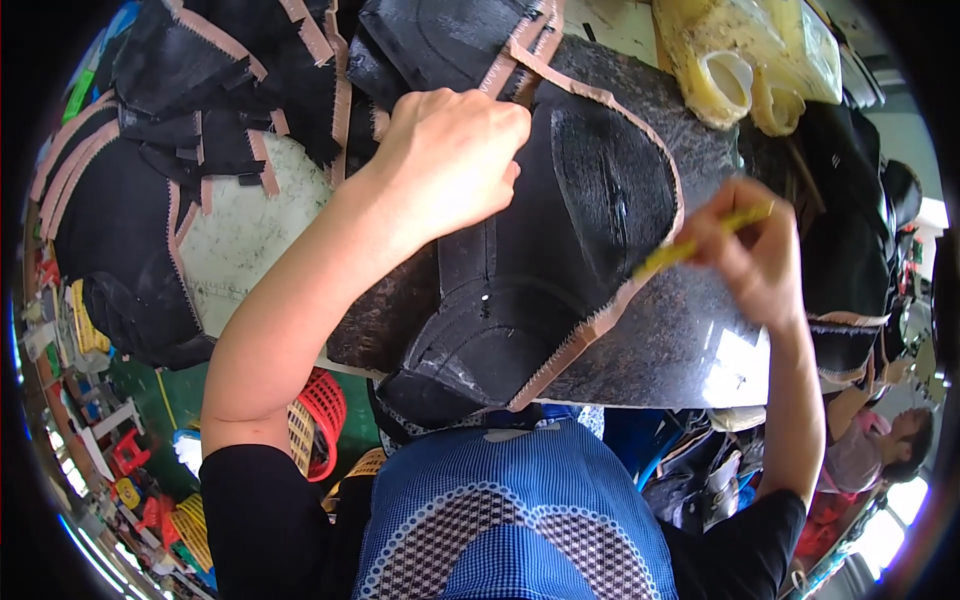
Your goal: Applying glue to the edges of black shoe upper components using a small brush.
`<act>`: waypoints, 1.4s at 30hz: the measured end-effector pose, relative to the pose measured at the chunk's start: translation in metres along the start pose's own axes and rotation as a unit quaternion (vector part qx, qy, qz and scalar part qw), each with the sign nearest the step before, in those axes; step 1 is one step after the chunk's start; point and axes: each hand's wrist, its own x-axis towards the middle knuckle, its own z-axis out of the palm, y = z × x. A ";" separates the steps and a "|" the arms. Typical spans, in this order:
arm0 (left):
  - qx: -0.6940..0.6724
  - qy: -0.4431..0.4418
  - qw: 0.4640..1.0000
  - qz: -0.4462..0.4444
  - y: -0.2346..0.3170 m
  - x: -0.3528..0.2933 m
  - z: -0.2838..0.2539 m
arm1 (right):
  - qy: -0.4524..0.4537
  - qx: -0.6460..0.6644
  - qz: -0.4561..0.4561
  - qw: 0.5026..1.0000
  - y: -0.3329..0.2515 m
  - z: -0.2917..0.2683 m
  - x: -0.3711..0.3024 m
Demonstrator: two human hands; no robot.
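Note:
A black shoe-upper piece [560,250] with a tan edge strip lies on a dark stone slab [680,340] in front of me. My left hand [455,155] presses down on its upper left part with curled fingers. My right hand [750,250] grips a thin yellow brush [690,245] whose tip touches the piece's tan right edge.
Several more black pieces with tan trim [160,180] are piled at the left and top. Yellowish plastic jugs [740,70] stand at the top right. A red basket [320,410] sits below the slab. Another person [880,440] is at the lower right.

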 end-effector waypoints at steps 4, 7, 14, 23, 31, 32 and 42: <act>-0.001 0.001 1.000 0.010 0.004 0.006 -0.003 | 0.137 -0.015 -0.085 0.987 0.005 0.011 0.045; 0.006 0.008 1.000 -0.015 0.003 -0.001 -0.007 | 0.108 -0.025 -0.007 0.994 0.010 0.020 -0.003; -0.139 -0.015 0.990 0.018 -0.034 -0.024 -0.032 | 0.047 0.054 -0.014 0.997 -0.039 0.029 0.023; -0.340 -0.033 0.924 -0.171 -0.031 -0.047 -0.010 | 0.150 0.083 -0.116 0.978 -0.009 0.082 0.072; -0.460 0.034 0.867 -0.187 -0.018 -0.052 0.006 | 0.000 0.080 -0.013 0.997 -0.037 0.056 0.014; -0.458 0.032 0.868 -0.189 -0.022 -0.050 0.014 | 0.095 0.071 -0.073 0.990 -0.032 0.063 0.023; -0.415 0.132 0.880 -0.188 0.000 -0.058 0.012 | 0.312 0.033 -0.074 0.947 -0.029 -0.036 0.000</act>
